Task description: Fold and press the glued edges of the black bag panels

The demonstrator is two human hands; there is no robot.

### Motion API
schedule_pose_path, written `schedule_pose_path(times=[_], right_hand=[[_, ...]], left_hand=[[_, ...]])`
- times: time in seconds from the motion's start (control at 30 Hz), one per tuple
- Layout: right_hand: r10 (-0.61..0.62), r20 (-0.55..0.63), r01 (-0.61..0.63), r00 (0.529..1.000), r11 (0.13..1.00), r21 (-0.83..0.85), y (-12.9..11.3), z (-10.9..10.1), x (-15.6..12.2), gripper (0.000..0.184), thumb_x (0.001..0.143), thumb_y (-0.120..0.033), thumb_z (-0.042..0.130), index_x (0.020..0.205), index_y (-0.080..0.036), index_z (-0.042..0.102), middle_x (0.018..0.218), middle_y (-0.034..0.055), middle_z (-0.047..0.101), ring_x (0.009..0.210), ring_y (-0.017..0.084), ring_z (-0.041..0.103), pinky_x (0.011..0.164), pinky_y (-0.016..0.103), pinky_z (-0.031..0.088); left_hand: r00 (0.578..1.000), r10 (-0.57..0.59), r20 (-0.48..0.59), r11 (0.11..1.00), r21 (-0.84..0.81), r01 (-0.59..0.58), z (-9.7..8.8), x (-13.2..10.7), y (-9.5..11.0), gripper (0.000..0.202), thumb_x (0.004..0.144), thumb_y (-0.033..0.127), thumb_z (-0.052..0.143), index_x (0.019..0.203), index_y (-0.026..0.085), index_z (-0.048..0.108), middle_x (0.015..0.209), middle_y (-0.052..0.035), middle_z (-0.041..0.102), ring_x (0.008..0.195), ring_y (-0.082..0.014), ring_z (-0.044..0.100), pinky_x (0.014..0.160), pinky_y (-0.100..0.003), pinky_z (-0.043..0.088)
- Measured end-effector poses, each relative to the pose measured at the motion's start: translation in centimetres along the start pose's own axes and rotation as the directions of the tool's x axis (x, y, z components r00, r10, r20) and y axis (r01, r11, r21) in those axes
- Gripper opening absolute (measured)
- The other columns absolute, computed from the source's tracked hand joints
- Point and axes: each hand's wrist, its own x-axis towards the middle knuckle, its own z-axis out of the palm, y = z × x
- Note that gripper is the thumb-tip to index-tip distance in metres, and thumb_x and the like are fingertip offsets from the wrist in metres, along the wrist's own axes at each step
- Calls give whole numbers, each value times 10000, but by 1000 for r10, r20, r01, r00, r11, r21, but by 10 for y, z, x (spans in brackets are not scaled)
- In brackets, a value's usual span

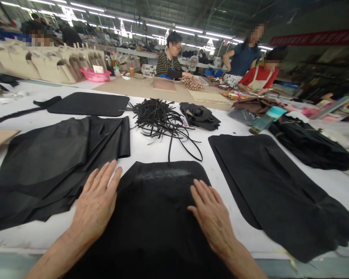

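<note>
A black leather-like panel [159, 217] lies in front of me, its near part running down out of view. Along its far edge is a pale, whitish patch. My left hand [94, 201] rests at the panel's left edge, fingers stretched out and pointing away from me. On the right side of the panel my right hand [211, 213] lies flat, fingers extended, with nothing in it. Just beyond the panel sits a tangled heap of thin black strips [155, 116], and one strip loops toward the panel's far edge.
Folded black sheets [52, 151] lie at left, stacked black panels [279, 186] at right. A bottle with a turquoise lid [267, 119] leans on the white table [205, 149]. Farther off are a pink basket [95, 75], cream bags [49, 64] and several people at work.
</note>
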Motion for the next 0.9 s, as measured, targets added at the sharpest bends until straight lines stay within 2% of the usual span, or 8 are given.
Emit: schedule_pose_path(times=[0.1,0.2,0.33,0.43,0.5,0.6,0.77,0.9], right_hand=[[-204,91,183,975,963,196,-21,9,13,571,861,-386,583,1347,-151,397,1437,81,325,1324,234,257,1089,432,229],[-289,156,234,945,925,299,-24,23,11,730,817,-496,606,1390,-147,320,1444,92,299,1332,244,240,1099,469,207],[-291,174,225,941,920,322,-19,32,-1,809,774,-513,648,1403,-156,287,1451,105,271,1332,269,236,1097,499,207],[-282,180,219,942,927,303,-22,29,-7,813,771,-517,649,1399,-147,289,1449,109,271,1329,272,243,1091,503,227],[-267,194,208,944,938,277,-26,25,-11,797,784,-525,629,1394,-134,298,1449,112,264,1326,273,249,1084,505,242],[-274,200,222,941,943,247,-28,22,-23,804,788,-587,580,1391,-127,312,1448,121,261,1316,290,271,1065,513,268],[-423,27,410,906,891,196,-27,29,-57,979,727,-749,486,1417,-99,241,1422,139,316,1281,306,332,1022,482,322],[-434,-18,434,901,899,62,-29,36,-73,921,677,-566,680,1391,-114,313,1413,125,347,1244,323,373,1013,465,310]], left_hand=[[991,-134,13,989,-59,134,5,19,-10,421,880,150,270,1272,105,417,1408,-157,348,1302,-295,315,1087,-466,246],[875,-472,106,863,-151,483,7,32,-52,412,881,247,353,1242,67,438,1316,-192,441,1181,-338,458,978,-462,402],[834,-542,103,818,-162,551,5,24,-79,435,894,281,321,1198,1,455,1250,-254,473,1109,-397,499,878,-543,448],[928,-357,111,894,-249,373,11,6,-39,377,893,292,366,1194,111,504,1322,-134,468,1215,-257,439,1035,-401,364],[965,61,254,923,-384,43,18,-8,0,362,888,340,433,1210,200,524,1357,-70,459,1263,-210,393,1081,-368,311],[833,360,420,864,-487,-128,25,-27,44,583,829,446,551,1343,228,381,1444,-84,330,1334,-247,274,1102,-456,260],[733,436,523,851,-504,-147,21,-57,58,884,730,634,569,1413,219,189,1487,-125,154,1368,-307,127,1110,-541,165],[677,451,581,869,-458,-186,19,-73,55,1117,576,576,743,1423,257,87,1495,-122,86,1367,-335,85,1095,-581,161]])
